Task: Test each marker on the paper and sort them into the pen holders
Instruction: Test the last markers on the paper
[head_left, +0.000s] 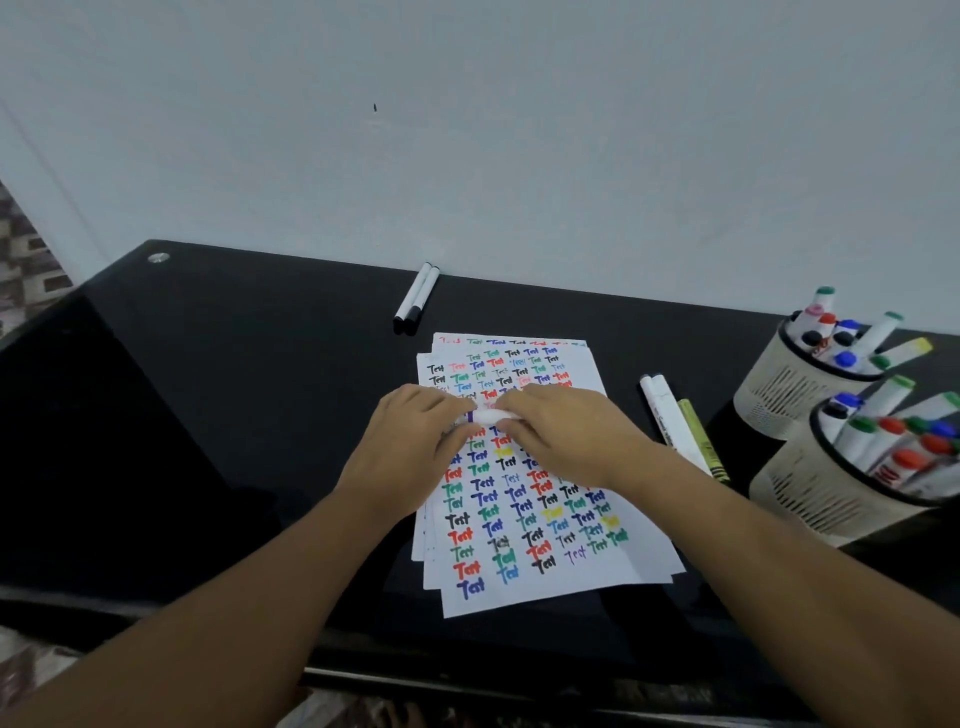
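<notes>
White marker (488, 416): gripped at both ends by the left hand (410, 447) and right hand (561, 436), fingers curled round it, held level above the paper (530, 525). Two pen holders (800, 384), filled with markers, are stood at the table's (208, 395) right.

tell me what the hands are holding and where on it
One white marker, held level over the paper: left hand grips its left end, right hand its right end.
</notes>
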